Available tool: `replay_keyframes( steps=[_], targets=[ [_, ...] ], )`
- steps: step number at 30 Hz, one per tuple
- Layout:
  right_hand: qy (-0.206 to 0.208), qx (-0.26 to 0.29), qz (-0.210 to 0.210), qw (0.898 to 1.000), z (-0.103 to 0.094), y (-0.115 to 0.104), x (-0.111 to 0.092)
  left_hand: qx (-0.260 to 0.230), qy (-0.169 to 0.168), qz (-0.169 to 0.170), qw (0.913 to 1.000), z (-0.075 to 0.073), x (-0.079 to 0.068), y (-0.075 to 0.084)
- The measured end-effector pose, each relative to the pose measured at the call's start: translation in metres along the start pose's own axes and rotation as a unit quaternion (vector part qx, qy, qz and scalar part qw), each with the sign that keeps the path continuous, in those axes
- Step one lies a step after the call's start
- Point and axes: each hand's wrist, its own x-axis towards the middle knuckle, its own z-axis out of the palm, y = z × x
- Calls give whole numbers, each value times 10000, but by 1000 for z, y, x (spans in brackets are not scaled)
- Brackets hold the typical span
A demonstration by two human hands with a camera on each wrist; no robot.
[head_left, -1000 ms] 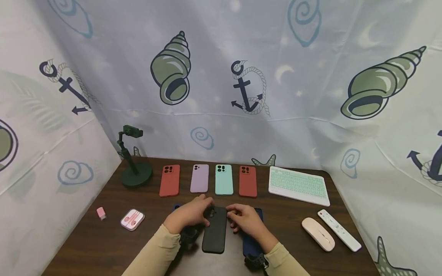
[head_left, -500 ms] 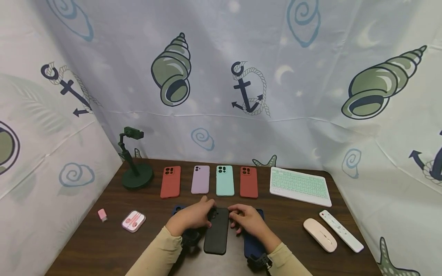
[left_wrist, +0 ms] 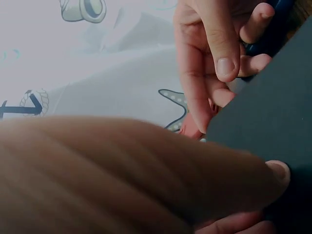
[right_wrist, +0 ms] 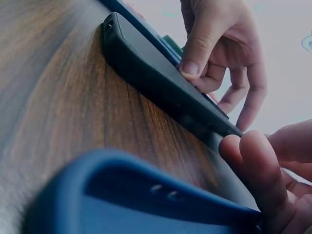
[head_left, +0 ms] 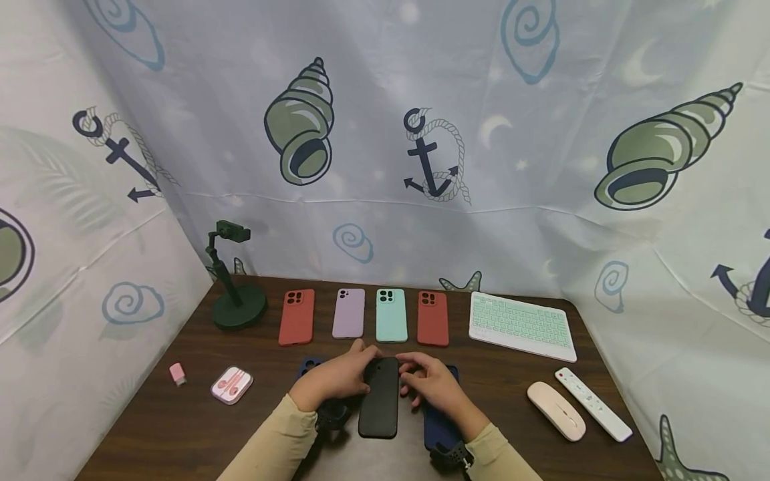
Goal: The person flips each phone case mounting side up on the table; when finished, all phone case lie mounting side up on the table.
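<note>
The phone [head_left: 379, 407] is black (the backdrop [head_left: 373, 67] shell-patterned)

Pale cloth [head_left: 373, 160] printed with shells [head_left: 299, 123] and anchors [head_left: 424, 160] hangs behind a dark wood-grain table [head_left: 150, 427]

The matte black, round-cornered rectangular phone case [head_left: 380, 404] lies lengthwise in the lower middle of the frame, its broad, smooth face toward me. I pinch its upper left edge with my left hand [head_left: 341, 377]; its upper right corner meets my right fingertips. A small cutout shows in its near end.
</note>
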Motion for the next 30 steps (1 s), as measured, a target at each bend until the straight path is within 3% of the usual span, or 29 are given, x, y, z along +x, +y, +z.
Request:
replay_keyframes(
  steps=[7,15,24,30],
  targets=[
    [22,49,-295,9996,0,1,0,-551,-160,71,9983,-4,-1,3],
    [38,-1,-373,9993,-1,2,-1,-791,-256,-53,9965,-1,1,4],
    [-180,211,-991,9947,-2,3,-1,-770,89,-119,9969,4,4,12],
    [-216,130,-1048,9942,-2,2,-1,-917,265,-288,9950,5,6,16]
  ],
)
